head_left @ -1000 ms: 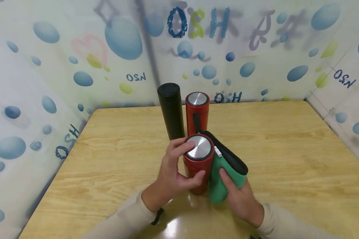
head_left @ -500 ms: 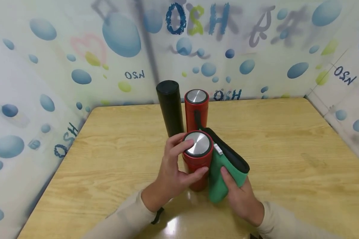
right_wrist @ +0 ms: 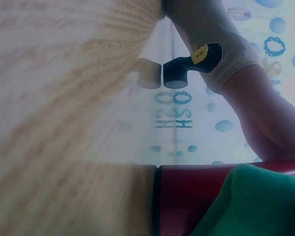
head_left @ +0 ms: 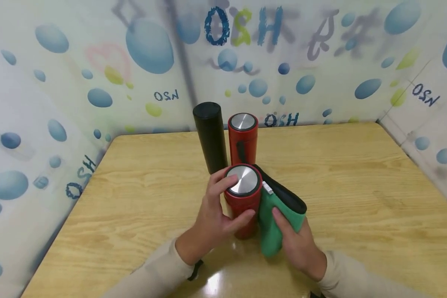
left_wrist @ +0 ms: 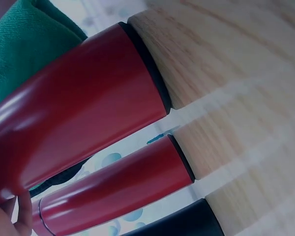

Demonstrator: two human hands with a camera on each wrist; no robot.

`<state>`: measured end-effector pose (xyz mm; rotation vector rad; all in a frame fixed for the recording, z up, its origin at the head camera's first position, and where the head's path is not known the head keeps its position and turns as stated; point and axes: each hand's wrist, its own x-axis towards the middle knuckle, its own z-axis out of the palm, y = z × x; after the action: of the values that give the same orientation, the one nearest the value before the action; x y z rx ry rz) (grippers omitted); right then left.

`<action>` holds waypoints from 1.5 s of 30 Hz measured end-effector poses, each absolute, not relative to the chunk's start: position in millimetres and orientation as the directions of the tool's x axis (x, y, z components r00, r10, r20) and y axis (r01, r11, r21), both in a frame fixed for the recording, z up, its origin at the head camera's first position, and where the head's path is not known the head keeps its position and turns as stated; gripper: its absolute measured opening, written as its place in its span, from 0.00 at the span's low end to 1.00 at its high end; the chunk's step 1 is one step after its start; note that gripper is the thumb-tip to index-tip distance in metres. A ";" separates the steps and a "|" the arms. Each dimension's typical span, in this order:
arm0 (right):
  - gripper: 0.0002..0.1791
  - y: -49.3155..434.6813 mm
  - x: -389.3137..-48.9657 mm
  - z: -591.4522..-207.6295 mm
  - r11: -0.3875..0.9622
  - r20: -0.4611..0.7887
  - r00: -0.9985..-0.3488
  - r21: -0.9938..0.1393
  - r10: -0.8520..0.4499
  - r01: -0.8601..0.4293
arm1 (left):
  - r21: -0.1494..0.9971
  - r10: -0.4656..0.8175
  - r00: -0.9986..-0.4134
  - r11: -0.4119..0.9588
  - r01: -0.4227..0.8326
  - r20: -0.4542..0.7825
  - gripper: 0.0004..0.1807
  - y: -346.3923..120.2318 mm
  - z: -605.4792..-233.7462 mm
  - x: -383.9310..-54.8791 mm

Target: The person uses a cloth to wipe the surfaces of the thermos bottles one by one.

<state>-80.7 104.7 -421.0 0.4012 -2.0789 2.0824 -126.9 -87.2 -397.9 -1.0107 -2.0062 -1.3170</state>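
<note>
A red thermos flask (head_left: 246,228) with a brushed metal lid stands upright in front of me. My left hand (head_left: 213,213) grips it near the top, fingers round the far side and over the lid's edge, thumb across the front. My right hand (head_left: 301,247) holds a green cloth (head_left: 280,221) with a black reverse side and a white tag, thumb on the green face. The cloth lies along the flask's right side; the left wrist view also shows the cloth (left_wrist: 29,46) against the red body. In the right wrist view the cloth (right_wrist: 265,206) covers part of the flask.
Behind the held flask stand a second red flask (head_left: 250,142) and a taller black flask (head_left: 211,140), side by side. A dark strap (head_left: 241,151) shows in front of the rear red one. The wooden table (head_left: 357,186) meets a printed wall (head_left: 313,103) at the back.
The cloth has shifted slightly against the flask and its dark strap has changed position a little. Both hands keep their holds, and the head view has moved slightly.
</note>
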 end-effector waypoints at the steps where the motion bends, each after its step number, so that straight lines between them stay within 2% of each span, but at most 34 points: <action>1: 0.17 104.6 -80.4 -421.8 -0.009 0.301 -0.951 -0.953 -0.067 -0.301 | 0.511 0.303 -0.564 0.239 0.825 0.768 0.30 -87.9 -398.8 -127.1; 6: 0.16 104.7 -79.2 -420.1 0.010 0.279 -0.959 -0.960 -0.046 -0.280 | 0.437 0.323 -0.483 0.208 0.875 0.814 0.27 -89.3 -399.6 -131.0; 9: 0.16 104.5 -79.9 -416.9 -0.010 0.316 -0.948 -0.949 -0.030 -0.316 | 0.430 0.317 -0.476 0.206 0.879 0.820 0.27 -89.5 -398.2 -132.6; 11: 0.20 104.4 -81.1 -415.1 -0.041 0.384 -0.923 -0.923 -0.020 -0.383 | 0.430 0.310 -0.477 0.208 0.878 0.823 0.27 -89.7 -398.1 -132.8; 14: 0.25 104.7 -83.6 -412.7 -0.082 0.490 -0.872 -0.869 0.001 -0.488 | 0.436 0.302 -0.482 0.209 0.875 0.823 0.27 -89.6 -398.4 -131.9; 17: 0.27 105.2 -88.3 -411.9 -0.133 0.577 -0.817 -0.810 -0.007 -0.571 | 0.475 0.297 -0.521 0.217 0.853 0.800 0.29 -88.9 -398.5 -129.9; 19: 0.27 105.4 -90.0 -412.5 -0.147 0.595 -0.804 -0.796 -0.006 -0.588 | 0.500 0.293 -0.545 0.219 0.838 0.785 0.30 -88.4 -398.3 -128.7; 21: 0.28 105.4 -90.4 -414.0 -0.173 0.598 -0.802 -0.790 0.001 -0.589 | 0.521 0.290 -0.569 0.230 0.822 0.770 0.31 -88.3 -397.8 -127.1; 24: 0.30 105.2 -88.1 -416.5 -0.184 0.585 -0.811 -0.795 0.017 -0.578 | 0.522 0.293 -0.573 0.238 0.819 0.765 0.32 -88.4 -397.6 -125.4; 32: 0.24 103.6 -89.6 -412.1 -0.162 0.535 -0.845 -0.831 0.027 -0.532 | 0.542 0.316 -0.600 0.259 0.800 0.735 0.32 -89.0 -395.6 -124.2; 36: 0.24 103.3 -90.1 -414.3 -0.189 0.559 -0.829 -0.811 0.027 -0.553 | 0.553 0.317 -0.612 0.263 0.791 0.725 0.32 -89.9 -396.5 -122.7; 42: 0.22 104.6 -88.9 -410.3 -0.153 0.528 -0.849 -0.840 -0.008 -0.521 | 0.554 0.313 -0.612 0.260 0.791 0.727 0.32 -89.6 -394.7 -123.5; 45: 0.23 104.0 -89.4 -410.2 -0.168 0.557 -0.830 -0.819 -0.011 -0.548 | 0.551 0.314 -0.608 0.259 0.793 0.729 0.32 -89.5 -394.4 -124.2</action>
<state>-89.4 104.0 -410.2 0.6370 -1.7427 2.0588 -124.2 -89.5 -394.4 -1.0008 -2.0563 -1.3235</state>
